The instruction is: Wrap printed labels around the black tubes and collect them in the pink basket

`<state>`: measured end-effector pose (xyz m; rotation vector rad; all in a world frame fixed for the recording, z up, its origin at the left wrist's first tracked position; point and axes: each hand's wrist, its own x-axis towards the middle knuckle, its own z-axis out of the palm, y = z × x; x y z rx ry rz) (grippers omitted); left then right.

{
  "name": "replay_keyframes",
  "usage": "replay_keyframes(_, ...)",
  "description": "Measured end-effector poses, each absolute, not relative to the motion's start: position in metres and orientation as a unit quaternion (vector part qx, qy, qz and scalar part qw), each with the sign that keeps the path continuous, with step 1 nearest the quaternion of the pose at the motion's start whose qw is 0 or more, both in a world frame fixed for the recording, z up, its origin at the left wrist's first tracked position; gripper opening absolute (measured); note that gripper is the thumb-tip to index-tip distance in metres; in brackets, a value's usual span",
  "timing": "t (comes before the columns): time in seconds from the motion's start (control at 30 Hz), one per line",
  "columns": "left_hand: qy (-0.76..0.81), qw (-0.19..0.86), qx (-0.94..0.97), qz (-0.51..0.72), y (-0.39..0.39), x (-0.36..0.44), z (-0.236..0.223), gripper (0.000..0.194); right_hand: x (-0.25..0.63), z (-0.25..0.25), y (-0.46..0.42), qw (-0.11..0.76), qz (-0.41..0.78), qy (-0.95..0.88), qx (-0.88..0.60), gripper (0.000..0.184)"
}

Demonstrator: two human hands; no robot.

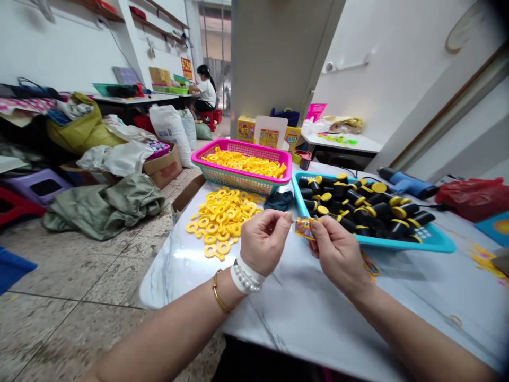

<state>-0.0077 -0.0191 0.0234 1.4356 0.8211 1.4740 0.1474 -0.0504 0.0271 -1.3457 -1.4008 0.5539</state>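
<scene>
Printed piece (303,228): in the head view, seen as small, flat, rectangular and glossy, coloured yellow with orange and purplish patches; its print is too small to be read; held above the worktop (310,297), just right of the left hand.
Right hand (338,252): grip closed on the piece's right end, pinched between thumb and fingers.
Left hand (263,241): grip pinched closed beside the piece's left edge; whether anything is held cannot be told.
Yellow ring pieces (217,217): heaped at far left.
Blue basket (427,244): filled with black, yellow-capped cylinders (378,210), far right.

The left hand (263,241) curls inward near the pinching right hand (337,253).
</scene>
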Motion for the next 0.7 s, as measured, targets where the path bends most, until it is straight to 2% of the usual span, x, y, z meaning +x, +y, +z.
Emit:
replay_keyframes(0.17,0.355,0.493,0.560,0.563,-0.020,-0.007,0.024,0.045,0.146,0.018,-0.056,0.564,0.231,-0.562,-0.559,0.044)
replay_keyframes(0.7,0.350,0.526,0.574,0.521,-0.019,-0.008,0.025,0.051,0.153,0.011,-0.062,0.490,0.079,-0.685,-0.534,0.031)
